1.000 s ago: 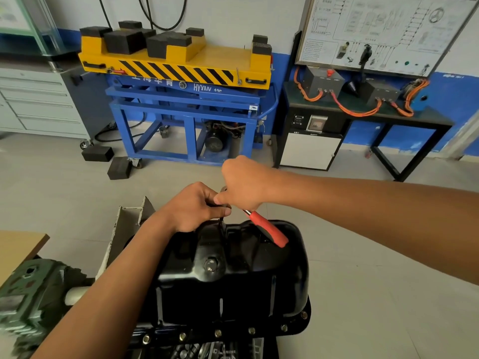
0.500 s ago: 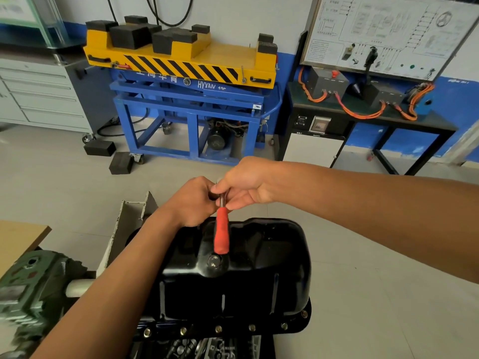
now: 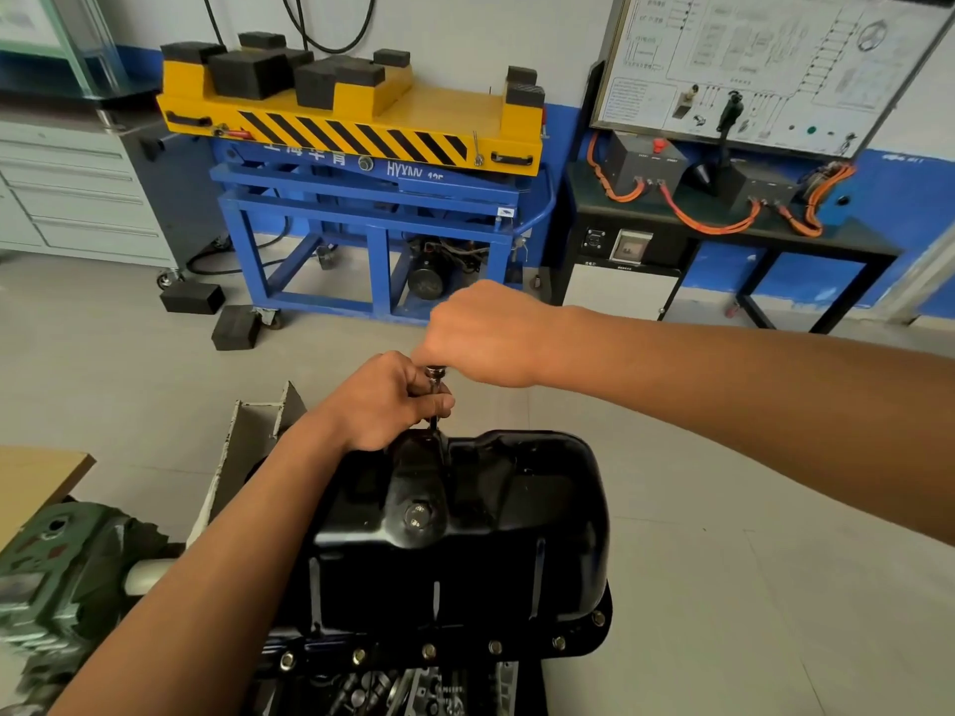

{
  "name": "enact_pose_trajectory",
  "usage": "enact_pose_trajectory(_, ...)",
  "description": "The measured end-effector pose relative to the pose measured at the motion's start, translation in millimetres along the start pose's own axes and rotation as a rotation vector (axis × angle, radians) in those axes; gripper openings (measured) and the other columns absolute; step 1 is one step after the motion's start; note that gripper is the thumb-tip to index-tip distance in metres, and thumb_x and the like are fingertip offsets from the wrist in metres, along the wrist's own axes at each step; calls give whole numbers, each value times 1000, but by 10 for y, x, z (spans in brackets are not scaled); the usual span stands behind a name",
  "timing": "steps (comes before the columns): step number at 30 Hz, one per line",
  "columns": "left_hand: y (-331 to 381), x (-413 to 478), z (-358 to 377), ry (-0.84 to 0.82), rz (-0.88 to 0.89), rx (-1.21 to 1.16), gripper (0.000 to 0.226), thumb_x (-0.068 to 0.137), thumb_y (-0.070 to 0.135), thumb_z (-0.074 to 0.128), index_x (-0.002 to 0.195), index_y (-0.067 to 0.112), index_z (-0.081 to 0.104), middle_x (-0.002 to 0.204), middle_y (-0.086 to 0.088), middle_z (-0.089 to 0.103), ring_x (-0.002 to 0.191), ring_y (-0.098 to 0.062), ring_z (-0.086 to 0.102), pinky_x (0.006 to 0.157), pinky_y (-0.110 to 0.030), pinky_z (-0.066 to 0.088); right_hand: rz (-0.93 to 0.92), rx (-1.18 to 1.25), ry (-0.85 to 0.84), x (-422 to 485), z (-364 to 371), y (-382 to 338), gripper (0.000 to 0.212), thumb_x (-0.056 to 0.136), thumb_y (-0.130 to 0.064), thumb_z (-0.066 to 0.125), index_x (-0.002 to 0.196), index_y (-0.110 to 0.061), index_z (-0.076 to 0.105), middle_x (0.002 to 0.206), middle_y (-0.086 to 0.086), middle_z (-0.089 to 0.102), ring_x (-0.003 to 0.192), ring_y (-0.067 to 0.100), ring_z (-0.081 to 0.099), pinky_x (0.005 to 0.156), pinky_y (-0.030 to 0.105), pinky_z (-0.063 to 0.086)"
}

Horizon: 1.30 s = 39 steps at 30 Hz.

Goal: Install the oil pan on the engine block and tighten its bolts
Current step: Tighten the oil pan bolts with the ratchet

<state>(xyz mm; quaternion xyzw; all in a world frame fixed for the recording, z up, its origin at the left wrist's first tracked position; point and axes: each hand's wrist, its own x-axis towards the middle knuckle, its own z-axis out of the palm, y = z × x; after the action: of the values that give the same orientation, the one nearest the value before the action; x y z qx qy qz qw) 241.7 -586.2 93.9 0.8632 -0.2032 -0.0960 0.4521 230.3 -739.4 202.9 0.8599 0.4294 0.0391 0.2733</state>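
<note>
Oil pan (image 3: 465, 524): black, seated on the engine block (image 3: 372, 687), bolts (image 3: 429, 651) along its near flange | left hand (image 3: 382, 400): fingers curled round a slim tool shaft (image 3: 433, 390) at the pan's far edge | right hand (image 3: 486, 333): fist closed over the shaft's top | behind: blue lift stand (image 3: 372, 219) lettered "HYX…", rest unreadable

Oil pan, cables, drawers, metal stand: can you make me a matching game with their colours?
Things:
1. oil pan
2. cables
3. drawers
4. metal stand

Colours:
A. blue
B. pale grey
C. black
D. orange

Pairs: 1-C; 2-D; 3-B; 4-A
</note>
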Motion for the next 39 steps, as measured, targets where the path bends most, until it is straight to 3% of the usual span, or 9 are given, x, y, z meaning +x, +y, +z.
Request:
enact_pose_trajectory(4,44,-22,-6,1,-12,-7,45,90,14,75,50,32,70,72,14,73,81,-7,69,76,-16,46,-53,63,67,24,90,56,36,85,8,43,100,-17,63,76,5,56,77,27,56,60,38,48)
enact_pose_trajectory(10,83,-26,-11,1,-20,-1,18,90,17,75,74,11,79,80,-1,77,82,-28,70,80,-35,53,67,182,-42,12,117,79,13,95,-25,63,92,-12,62,69,-1,41,63,22,50,46,29,26)
enact_pose_trajectory(14,85,-41,-8,-36,-11,-18,26,91,17,74,71,1,72,59,-4,52,60,-16,39,64,-29,36,200,292,-91,23,88,24,37,89,-35,70,68,-13,49,67,2,46,54,16,45,45,28,28)
enact_pose_trajectory(21,52,-37,-29,-29,11,-4,36,89,13,76,57,11,59,46,12,36,49,-8,29,50,-20,26,442,781,-168,84,80,-118,45,93,-39,63,60,-9,57,58,10,70,47,23,68,46,27,55)
enact_pose_trajectory(26,40,-43,-18,-52,5,-47,21,90,13,75,77,-2,73,64,-11,60,61,-14,45,65,-26,39,271,391,-136,39,46,-73,41,93,-29,65,59,-15,46,59,1,46,51,16,46,45,27,32)
enact_pose_trajectory(29,27,-29,-21,-32,6,-58,26,89,7,74,64,-1,71,80,-5,75,77,-9,68,79,-28,50,62,42,-39,33,25,-39,19,93,-6,54,76,-16,55,71,1,49,73,23,56,63,35,43)
enact_pose_trajectory(33,30,-27,-21,-34,10,-38,29,89,6,74,63,-5,70,84,-13,76,91,-17,73,90,-37,55,-125,-42,27,22,38,54,21,98,-9,46,99,-21,63,84,-1,58,93,25,59,88,42,47)
enact_pose_trajectory(36,45,-33,-17,-33,6,-56,15,88,7,75,80,-6,76,89,-7,78,94,-23,72,94,-39,54,-56,-45,-4,9,69,45,13,95,-9,52,95,-15,64,68,1,48,71,25,56,61,36,47)
enact_pose_trajectory(39,61,-43,-16,-38,9,-72,10,89,8,75,85,-1,78,88,-13,77,86,-27,72,90,-43,54,49,-21,-53,5,44,4,8,93,-15,61,88,-10,60,64,0,37,60,21,46,44,29,25)
